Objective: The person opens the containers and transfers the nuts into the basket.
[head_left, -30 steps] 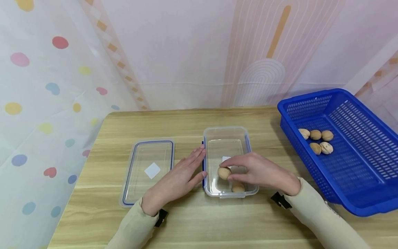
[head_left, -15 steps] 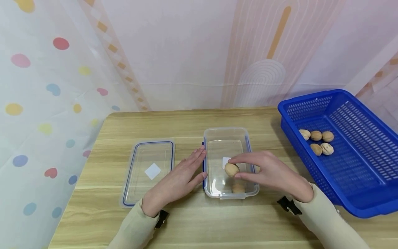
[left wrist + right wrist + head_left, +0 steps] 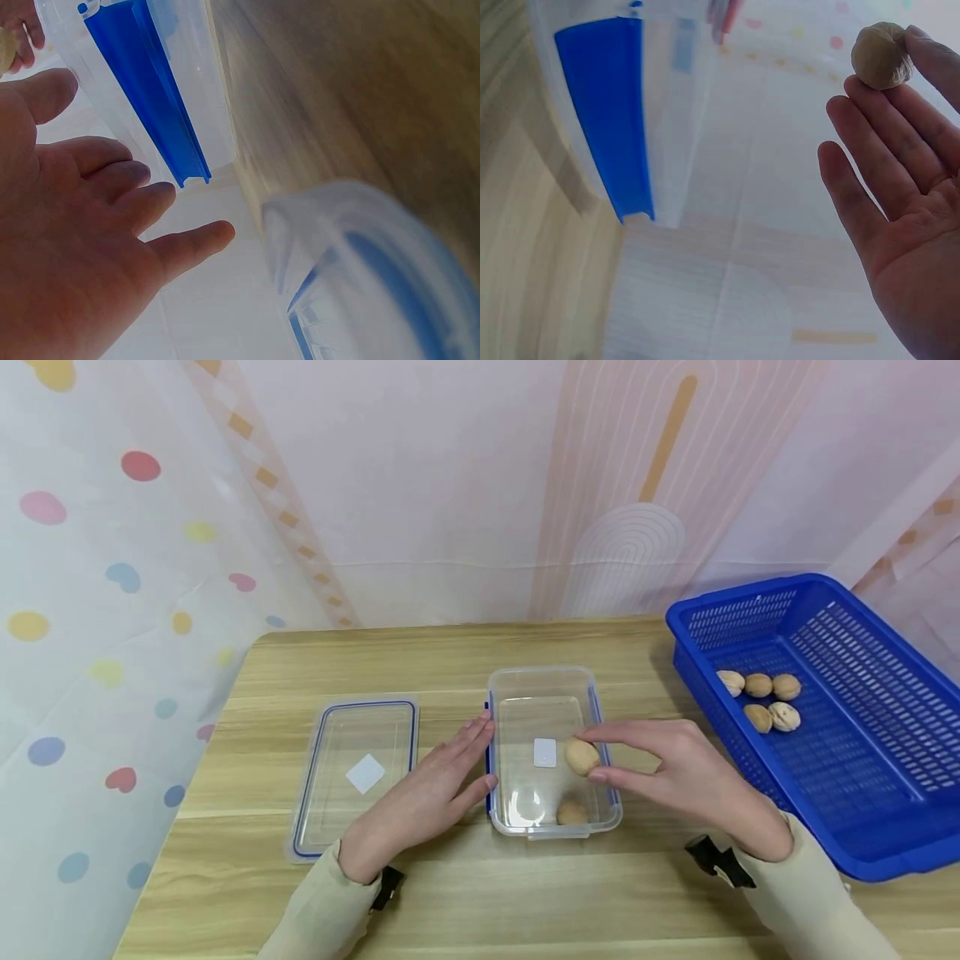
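Note:
Between thumb and fingertips my right hand pinches a walnut above the right side of a clear plastic box. The right wrist view shows the same walnut raised beside the box wall, with its blue side clip. Another walnut lies inside the box at its near right corner. My left hand has its fingers extended, their tips at the box's left rim. In the left wrist view the fingers sit close to the blue clip on that side.
A clear lid with a blue seal lies on the wooden table, left of the box. At the right stands a blue mesh basket with several walnuts in its far left part. A patterned curtain hangs behind.
My right hand has moved right and slightly up with the walnut, from over the box's middle to near its right rim. The left hand has stayed in place.

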A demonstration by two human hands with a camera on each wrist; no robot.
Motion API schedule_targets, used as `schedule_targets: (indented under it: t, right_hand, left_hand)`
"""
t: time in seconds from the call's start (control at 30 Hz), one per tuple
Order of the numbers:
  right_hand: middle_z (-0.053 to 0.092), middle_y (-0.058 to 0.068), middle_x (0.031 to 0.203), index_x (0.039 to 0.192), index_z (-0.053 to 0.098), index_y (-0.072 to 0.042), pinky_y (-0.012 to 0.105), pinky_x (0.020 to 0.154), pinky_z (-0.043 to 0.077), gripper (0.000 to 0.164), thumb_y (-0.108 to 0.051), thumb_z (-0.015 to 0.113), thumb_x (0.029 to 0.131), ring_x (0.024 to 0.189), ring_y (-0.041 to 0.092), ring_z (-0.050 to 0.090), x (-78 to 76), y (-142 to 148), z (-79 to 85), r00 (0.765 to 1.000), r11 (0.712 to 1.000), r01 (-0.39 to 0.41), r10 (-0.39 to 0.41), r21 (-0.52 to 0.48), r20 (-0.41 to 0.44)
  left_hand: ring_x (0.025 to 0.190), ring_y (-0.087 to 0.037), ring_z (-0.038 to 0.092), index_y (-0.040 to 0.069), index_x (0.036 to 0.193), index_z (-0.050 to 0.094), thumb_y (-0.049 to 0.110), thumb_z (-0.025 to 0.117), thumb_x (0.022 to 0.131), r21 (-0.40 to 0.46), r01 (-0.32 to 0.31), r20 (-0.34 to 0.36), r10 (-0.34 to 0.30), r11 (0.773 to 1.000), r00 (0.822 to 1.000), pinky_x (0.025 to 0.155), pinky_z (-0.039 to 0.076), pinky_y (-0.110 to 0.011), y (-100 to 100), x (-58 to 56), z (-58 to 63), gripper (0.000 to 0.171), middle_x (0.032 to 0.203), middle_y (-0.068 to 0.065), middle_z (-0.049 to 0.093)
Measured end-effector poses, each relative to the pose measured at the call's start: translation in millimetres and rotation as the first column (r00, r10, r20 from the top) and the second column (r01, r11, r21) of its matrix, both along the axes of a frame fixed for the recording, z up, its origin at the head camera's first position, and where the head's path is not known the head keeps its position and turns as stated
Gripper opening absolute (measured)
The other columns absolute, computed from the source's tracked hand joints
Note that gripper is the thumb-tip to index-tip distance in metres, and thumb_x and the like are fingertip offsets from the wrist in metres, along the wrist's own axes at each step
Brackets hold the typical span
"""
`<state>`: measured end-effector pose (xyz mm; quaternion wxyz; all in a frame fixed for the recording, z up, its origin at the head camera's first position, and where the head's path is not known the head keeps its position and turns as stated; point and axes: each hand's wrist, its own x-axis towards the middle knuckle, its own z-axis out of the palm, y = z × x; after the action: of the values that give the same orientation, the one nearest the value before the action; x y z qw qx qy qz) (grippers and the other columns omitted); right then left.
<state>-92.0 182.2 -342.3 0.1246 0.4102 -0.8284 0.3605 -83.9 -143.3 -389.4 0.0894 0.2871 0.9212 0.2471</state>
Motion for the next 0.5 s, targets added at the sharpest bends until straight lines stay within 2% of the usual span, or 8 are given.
schedule_targets:
  t: [0.07,0.17,0.3,0.37,0.43,0.5]
  right_hand:
    - [0.077,0.001,0.117,0.121,0.077,-0.010,0.017,0.098,0.051,0.035,-0.035,0.074,0.097,0.106,0.023,0.074,2.1,4,4.1,1.000,1.000,0.005,-0.005,-0.016,-0.003]
    - [0.076,-0.001,0.119,0.123,0.076,-0.011,0.015,0.099,0.050,0.033,-0.023,0.080,0.093,0.109,0.019,0.073,5.8,11,10.3,1.000,0.999,0.021,-0.020,-0.028,0.009]
    - [0.075,-0.003,0.121,0.125,0.076,-0.013,0.015,0.097,0.050,0.042,-0.009,0.086,0.084,0.112,0.012,0.070,11.2,21,17.8,0.998,0.998,0.056,-0.056,-0.028,0.024]
    - [0.076,-0.003,0.120,0.124,0.076,-0.012,0.013,0.095,0.050,0.040,-0.013,0.086,0.085,0.112,0.008,0.070,13.0,25,20.5,0.997,0.997,0.074,-0.074,-0.031,0.011]
    - [0.076,0.000,0.118,0.123,0.076,-0.010,0.012,0.094,0.050,0.035,-0.024,0.082,0.091,0.112,0.006,0.069,13.6,28,22.4,0.997,0.996,0.078,-0.078,-0.042,-0.013]
    - [0.077,0.002,0.116,0.121,0.077,-0.008,0.011,0.094,0.050,0.038,-0.037,0.075,0.096,0.113,0.003,0.068,13.7,31,24.1,0.996,0.995,0.080,-0.082,-0.059,-0.033]
  left_hand:
    - [0.157,-0.028,0.019,0.004,0.164,0.021,0.038,0.052,0.109,0.000,0.001,0.000,-0.001,1.000,1.000,0.121,0.026,-0.060,0,0.1,0.1,0.071,0.172,-0.009,0.014]
    - [0.157,-0.028,0.018,0.004,0.164,0.021,0.038,0.052,0.109,-0.001,0.001,0.002,-0.001,1.000,1.000,0.121,0.026,-0.060,0,0.2,0.3,0.071,0.172,-0.009,0.013]
    - [0.157,-0.028,0.018,0.004,0.164,0.022,0.038,0.052,0.109,-0.001,-0.001,0.003,0.001,1.000,1.000,0.121,0.026,-0.060,0,0.2,0.3,0.071,0.172,-0.009,0.014]
    - [0.157,-0.027,0.018,0.004,0.164,0.022,0.038,0.052,0.109,-0.001,-0.002,0.003,0.002,1.000,1.000,0.121,0.026,-0.060,0,0.2,0.3,0.071,0.172,-0.009,0.014]
    - [0.157,-0.027,0.018,0.004,0.164,0.022,0.038,0.052,0.109,-0.002,-0.003,0.005,0.003,1.000,1.000,0.121,0.026,-0.060,0,0.3,0.5,0.071,0.172,-0.009,0.014]
    - [0.157,-0.027,0.018,0.004,0.164,0.022,0.038,0.052,0.109,-0.002,-0.003,0.007,0.003,1.000,1.000,0.121,0.026,-0.060,0,0.2,0.6,0.071,0.172,-0.009,0.014]
